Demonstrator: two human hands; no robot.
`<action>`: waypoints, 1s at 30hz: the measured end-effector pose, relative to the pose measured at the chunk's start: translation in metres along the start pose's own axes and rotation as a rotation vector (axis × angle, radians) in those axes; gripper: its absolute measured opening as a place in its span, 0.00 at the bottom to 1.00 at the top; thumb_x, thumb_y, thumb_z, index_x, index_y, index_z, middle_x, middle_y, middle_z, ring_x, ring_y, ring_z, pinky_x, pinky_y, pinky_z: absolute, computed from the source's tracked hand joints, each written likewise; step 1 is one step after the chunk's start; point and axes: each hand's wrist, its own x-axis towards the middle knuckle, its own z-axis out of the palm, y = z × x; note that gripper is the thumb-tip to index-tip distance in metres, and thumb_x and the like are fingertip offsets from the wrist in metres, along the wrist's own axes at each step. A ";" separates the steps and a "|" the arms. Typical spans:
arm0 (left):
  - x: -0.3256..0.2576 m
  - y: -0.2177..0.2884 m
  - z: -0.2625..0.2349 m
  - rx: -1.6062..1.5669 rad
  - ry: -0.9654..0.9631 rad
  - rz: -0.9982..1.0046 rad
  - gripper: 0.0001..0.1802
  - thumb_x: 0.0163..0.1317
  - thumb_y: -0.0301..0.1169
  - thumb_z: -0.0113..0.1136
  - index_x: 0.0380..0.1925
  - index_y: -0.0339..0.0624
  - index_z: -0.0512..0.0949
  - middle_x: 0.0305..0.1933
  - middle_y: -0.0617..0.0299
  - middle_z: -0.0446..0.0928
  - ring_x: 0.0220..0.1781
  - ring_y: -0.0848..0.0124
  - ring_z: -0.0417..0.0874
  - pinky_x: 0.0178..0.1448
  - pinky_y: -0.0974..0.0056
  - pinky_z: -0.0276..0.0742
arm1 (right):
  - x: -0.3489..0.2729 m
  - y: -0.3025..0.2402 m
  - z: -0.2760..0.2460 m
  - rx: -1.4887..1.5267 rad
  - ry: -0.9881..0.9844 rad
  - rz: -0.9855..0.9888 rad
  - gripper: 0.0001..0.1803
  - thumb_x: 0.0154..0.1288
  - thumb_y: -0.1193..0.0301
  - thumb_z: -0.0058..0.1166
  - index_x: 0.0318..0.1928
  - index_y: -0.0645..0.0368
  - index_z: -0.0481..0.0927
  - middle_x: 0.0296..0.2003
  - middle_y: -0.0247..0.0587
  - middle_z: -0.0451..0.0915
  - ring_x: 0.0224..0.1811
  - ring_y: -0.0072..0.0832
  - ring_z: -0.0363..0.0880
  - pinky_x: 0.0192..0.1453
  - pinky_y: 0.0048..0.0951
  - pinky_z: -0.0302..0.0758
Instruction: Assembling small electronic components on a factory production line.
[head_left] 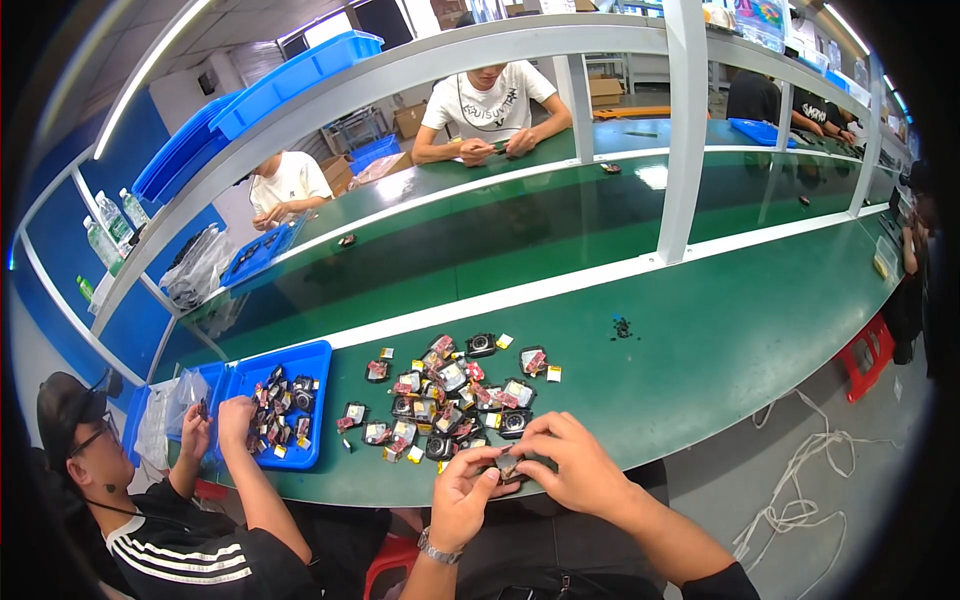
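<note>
Just over the near edge of the green bench, my left hand (pixel 462 500) grips a small black electronic device casing (pixel 510 468) from the left. My right hand (pixel 580 462) has its fingers bent onto the same casing, with thumb and index finger at its upper and right sides. Its inner details are too small to make out. Right beyond my hands lies a loose pile of similar black electronic devices (pixel 481 345), with reddish circuit boards, silvery parts and yellow-and-white tabs showing on many.
At my left, a co-worker's hand (pixel 237 420) reaches over a blue tray (pixel 325 400) of similar devices. A white metal frame (pixel 683 130) rises beyond the bench (pixel 640 310); people work across it. Small black bits (pixel 622 328) lie right of the pile. White cables (pixel 800 490) trail on the floor.
</note>
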 end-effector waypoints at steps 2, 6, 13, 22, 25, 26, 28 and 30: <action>-0.001 0.000 0.000 0.017 -0.001 -0.008 0.13 0.75 0.20 0.53 0.57 0.28 0.73 0.59 0.48 0.76 0.59 0.62 0.83 0.60 0.54 0.89 | 0.002 0.000 0.001 -0.006 -0.005 0.001 0.08 0.59 0.76 0.69 0.40 0.56 0.87 0.44 0.38 0.80 0.43 0.37 0.78 0.45 0.36 0.79; 0.000 0.000 0.000 0.026 -0.012 0.003 0.14 0.75 0.19 0.52 0.58 0.29 0.73 0.60 0.49 0.76 0.60 0.62 0.83 0.60 0.54 0.89 | -0.005 0.003 0.005 -0.132 -0.011 -0.143 0.08 0.58 0.73 0.67 0.39 0.56 0.85 0.41 0.35 0.80 0.43 0.36 0.79 0.46 0.37 0.78; 0.001 -0.003 -0.002 0.043 0.015 -0.001 0.12 0.75 0.19 0.52 0.55 0.28 0.73 0.58 0.49 0.76 0.57 0.63 0.83 0.60 0.55 0.89 | -0.010 -0.002 0.011 -0.247 0.062 -0.223 0.11 0.55 0.71 0.70 0.40 0.54 0.86 0.40 0.33 0.82 0.40 0.34 0.80 0.42 0.34 0.78; 0.000 -0.004 -0.003 0.000 0.009 0.007 0.11 0.74 0.18 0.52 0.54 0.28 0.73 0.58 0.49 0.77 0.57 0.61 0.84 0.59 0.54 0.89 | -0.010 0.001 0.020 -0.249 0.162 -0.215 0.08 0.55 0.72 0.69 0.37 0.55 0.86 0.36 0.31 0.81 0.38 0.31 0.79 0.39 0.31 0.77; -0.001 -0.002 -0.001 0.003 0.012 0.022 0.11 0.73 0.17 0.53 0.54 0.28 0.73 0.58 0.48 0.77 0.56 0.62 0.85 0.59 0.56 0.89 | -0.013 0.003 0.026 -0.231 0.221 -0.228 0.08 0.54 0.73 0.70 0.36 0.55 0.85 0.35 0.31 0.81 0.37 0.31 0.80 0.38 0.32 0.76; -0.002 -0.003 -0.001 0.017 -0.003 0.044 0.12 0.73 0.17 0.54 0.54 0.28 0.73 0.59 0.48 0.77 0.56 0.62 0.85 0.59 0.57 0.89 | -0.014 0.003 0.028 -0.228 0.253 -0.234 0.08 0.53 0.74 0.70 0.35 0.55 0.85 0.35 0.31 0.82 0.36 0.31 0.80 0.37 0.32 0.76; -0.002 -0.005 -0.001 0.030 -0.019 0.066 0.13 0.72 0.17 0.55 0.55 0.28 0.73 0.59 0.48 0.76 0.55 0.63 0.86 0.59 0.58 0.89 | -0.015 0.001 0.030 -0.207 0.278 -0.226 0.09 0.51 0.75 0.70 0.35 0.55 0.85 0.34 0.32 0.81 0.36 0.32 0.80 0.37 0.33 0.77; -0.001 -0.007 -0.003 0.054 -0.005 0.069 0.13 0.72 0.17 0.57 0.54 0.28 0.73 0.59 0.49 0.76 0.55 0.64 0.86 0.58 0.59 0.89 | -0.016 -0.001 0.032 -0.186 0.302 -0.218 0.10 0.49 0.77 0.71 0.34 0.55 0.85 0.34 0.33 0.81 0.35 0.34 0.81 0.37 0.33 0.78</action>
